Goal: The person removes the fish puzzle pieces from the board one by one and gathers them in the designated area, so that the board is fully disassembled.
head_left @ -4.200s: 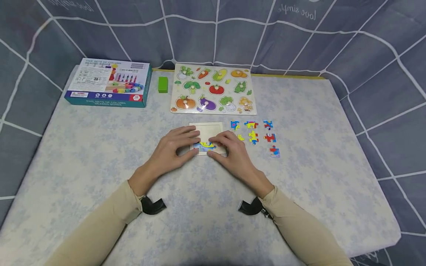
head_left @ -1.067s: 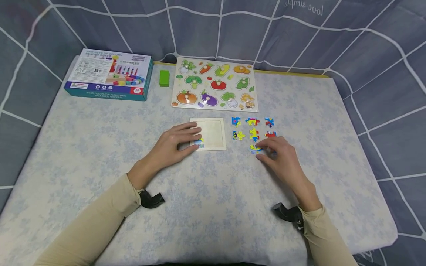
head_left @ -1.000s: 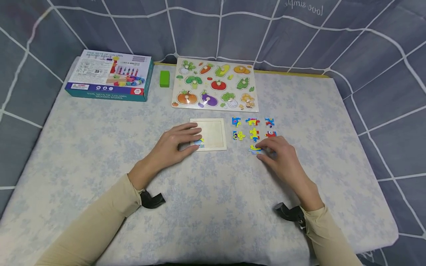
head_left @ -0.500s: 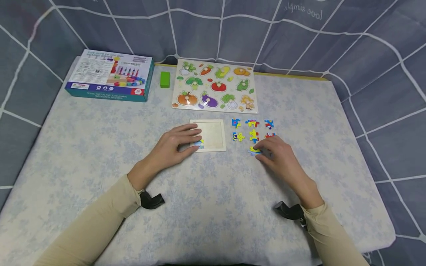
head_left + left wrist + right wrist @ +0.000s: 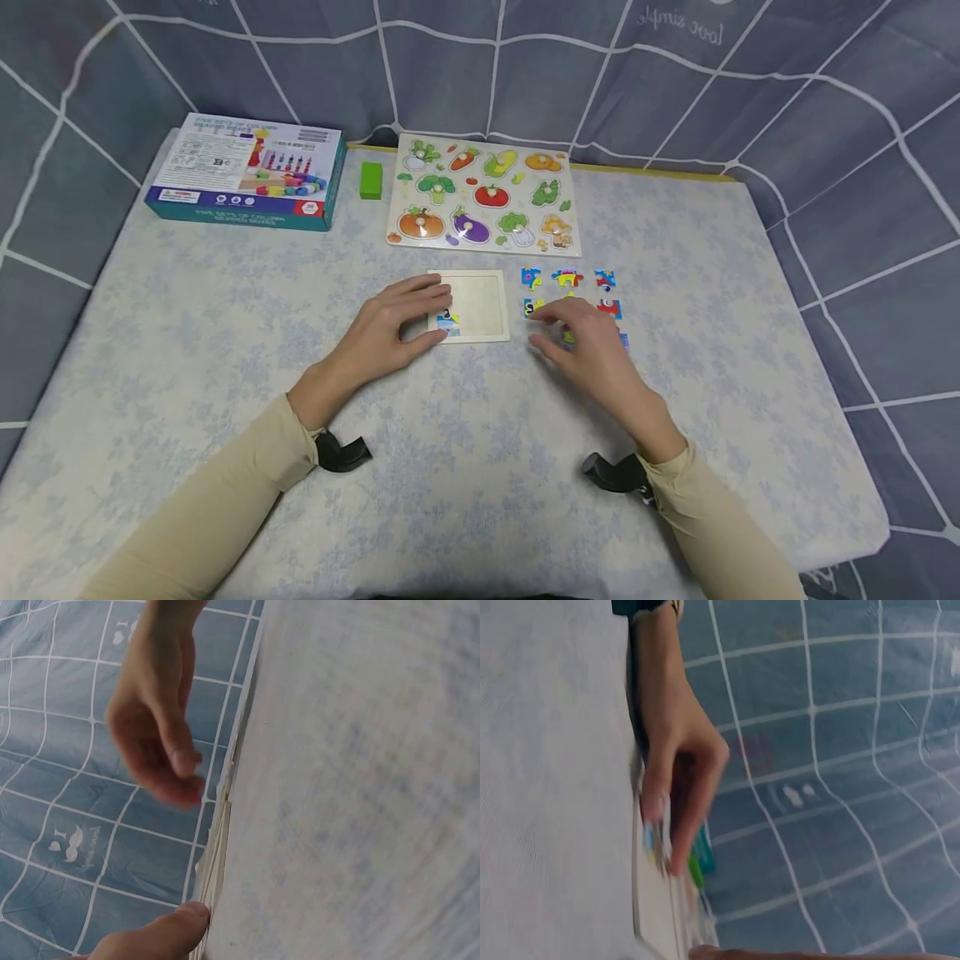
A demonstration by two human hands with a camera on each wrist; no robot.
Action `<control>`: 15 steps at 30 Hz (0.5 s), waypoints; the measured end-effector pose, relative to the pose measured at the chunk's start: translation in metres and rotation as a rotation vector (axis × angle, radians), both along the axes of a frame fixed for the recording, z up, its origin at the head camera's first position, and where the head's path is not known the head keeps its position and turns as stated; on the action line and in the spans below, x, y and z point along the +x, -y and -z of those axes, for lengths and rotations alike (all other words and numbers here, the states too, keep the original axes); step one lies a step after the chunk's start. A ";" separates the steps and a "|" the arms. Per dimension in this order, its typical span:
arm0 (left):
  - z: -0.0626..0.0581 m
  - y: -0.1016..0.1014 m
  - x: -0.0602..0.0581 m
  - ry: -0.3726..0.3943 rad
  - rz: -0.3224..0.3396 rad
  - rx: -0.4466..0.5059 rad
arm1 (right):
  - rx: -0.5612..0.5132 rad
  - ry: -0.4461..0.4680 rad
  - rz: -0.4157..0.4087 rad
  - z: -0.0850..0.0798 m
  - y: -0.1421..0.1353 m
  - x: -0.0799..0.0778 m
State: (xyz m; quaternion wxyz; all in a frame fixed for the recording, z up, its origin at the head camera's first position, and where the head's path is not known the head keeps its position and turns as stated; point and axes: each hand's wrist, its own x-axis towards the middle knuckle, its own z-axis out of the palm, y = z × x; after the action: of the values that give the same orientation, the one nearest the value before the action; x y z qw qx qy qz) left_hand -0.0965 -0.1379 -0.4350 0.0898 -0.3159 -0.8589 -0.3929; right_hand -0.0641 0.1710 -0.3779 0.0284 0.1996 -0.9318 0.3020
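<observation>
In the head view, my left hand rests over the left side of a small wooden puzzle tray. Its fingers lie on the tray and its thumb is at the lower edge. A blue and yellow jigsaw piece lies in the lower left corner, partly covered. My right hand hovers over loose jigsaw pieces right of the tray, thumb and index finger apart. Nothing shows between those fingertips in the left wrist view, where the right hand is blurred. A yellow piece lies partly hidden beneath it.
Loose pieces in rows include a blue one, a yellow one and a red one. Behind stand a vegetable puzzle board, a green block and a beaded-toy box. A grid-patterned curtain surrounds the table.
My right hand put a blue-yellow piece down in the bottom row, then left it and moved left toward the tray. The left hand's fingers shifted slightly, showing more of the corner piece.
</observation>
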 end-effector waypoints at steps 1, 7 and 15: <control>0.000 0.001 0.000 0.004 -0.013 -0.001 | 0.002 0.019 -0.015 0.000 0.012 -0.003; 0.001 0.002 0.000 0.037 -0.067 -0.050 | -0.045 0.054 -0.075 0.009 0.061 -0.017; -0.005 0.006 -0.003 0.007 -0.107 -0.192 | -0.188 0.013 -0.098 0.033 0.077 -0.020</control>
State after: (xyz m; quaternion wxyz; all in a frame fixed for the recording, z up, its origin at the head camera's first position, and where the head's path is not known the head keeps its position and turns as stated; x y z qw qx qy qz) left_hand -0.0995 -0.1443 -0.4298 0.0769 -0.2755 -0.9086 -0.3044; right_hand -0.0842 0.0941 -0.4112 0.0260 0.2391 -0.8886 0.3906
